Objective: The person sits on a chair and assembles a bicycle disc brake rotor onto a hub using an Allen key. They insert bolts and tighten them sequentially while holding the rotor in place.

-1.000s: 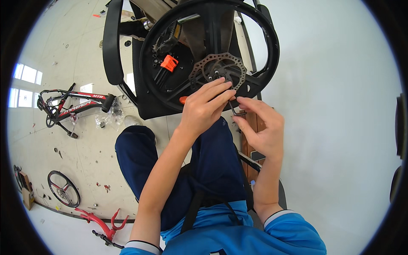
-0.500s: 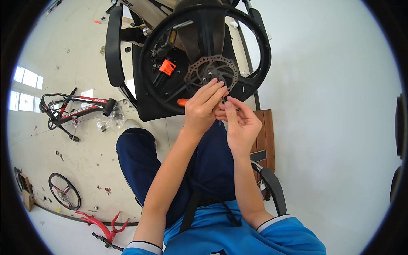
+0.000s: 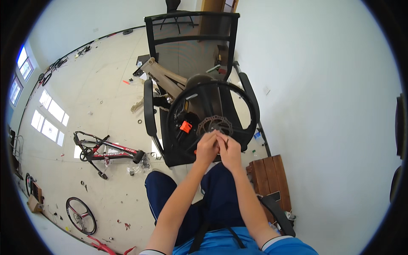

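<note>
My left hand point(image 3: 205, 148) and right hand point(image 3: 230, 152) meet at the near edge of a toothed metal brake rotor point(image 3: 216, 117). Both have their fingers closed, fingertips pressed together. A thin dark piece shows at the right fingers, too small to name; whatever the left fingers grip is hidden. Beneath them, the rotor sits at the hub of a black spoked wheel point(image 3: 255, 108), which lies flat over a black office chair. Left of the rotor, a small orange part point(image 3: 185, 126) shows through the wheel's opening, with dark bike parts beside it.
A beige bike frame point(image 3: 163, 80) leans across the chair, whose mesh back point(image 3: 191, 40) rises beyond. On the floor at left lie a black and red frame point(image 3: 117, 149), another wheel point(image 3: 80, 216) and a red fork. A brown wooden box point(image 3: 272, 174) stands at right, near the white wall.
The view has tilted up and away, bringing the chair back and far floor into sight. My hands have drawn closer together near the rotor; the right fingers now meet the left fingertips.
</note>
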### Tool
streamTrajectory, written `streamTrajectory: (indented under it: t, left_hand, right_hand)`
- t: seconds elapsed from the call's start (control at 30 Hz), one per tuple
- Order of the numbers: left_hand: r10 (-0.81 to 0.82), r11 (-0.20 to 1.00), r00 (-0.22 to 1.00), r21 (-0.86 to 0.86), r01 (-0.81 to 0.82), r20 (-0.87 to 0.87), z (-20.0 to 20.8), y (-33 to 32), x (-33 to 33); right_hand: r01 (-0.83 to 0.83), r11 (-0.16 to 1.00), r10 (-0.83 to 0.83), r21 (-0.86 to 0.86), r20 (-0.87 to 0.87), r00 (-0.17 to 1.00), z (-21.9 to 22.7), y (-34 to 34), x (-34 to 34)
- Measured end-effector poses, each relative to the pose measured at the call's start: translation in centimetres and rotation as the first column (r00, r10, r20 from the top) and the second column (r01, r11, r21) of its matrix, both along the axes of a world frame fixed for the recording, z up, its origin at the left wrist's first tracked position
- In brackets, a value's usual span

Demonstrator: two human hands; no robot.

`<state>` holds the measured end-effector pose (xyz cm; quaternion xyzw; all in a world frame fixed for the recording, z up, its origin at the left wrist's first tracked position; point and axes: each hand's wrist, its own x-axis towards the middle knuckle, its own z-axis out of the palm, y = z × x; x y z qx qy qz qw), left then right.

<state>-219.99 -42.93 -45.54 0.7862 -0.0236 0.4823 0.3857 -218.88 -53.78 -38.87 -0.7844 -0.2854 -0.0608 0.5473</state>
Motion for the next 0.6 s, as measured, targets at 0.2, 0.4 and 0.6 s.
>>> streamTrajectory:
  t: [0.2, 0.4, 0.6]
  left_hand:
    - [-0.061, 0.989, 0.992, -0.141, 0.045, -0.114, 0.7, -0.4, -1.0]
    - [-0.042, 0.999, 0.988, 0.018, 0.045, -0.146, -0.2, 0.6, -1.8]
    - [0.09, 0.996, 0.991, 0.012, -0.09, -0.103, -0.1, 0.4, -1.5]
  right_hand:
    - [-0.094, 0.813, 0.279, -0.575, 0.242, 0.929, 1.9, -1.6, 2.2]
    - [-0.045, 0.597, 0.649, -0.801, 0.449, 0.614, 3.2, -1.8, 5.0]
    - [-0.256, 0.786, 0.505, -0.563, 0.348, 0.79, 3.0, -1.8, 3.7]
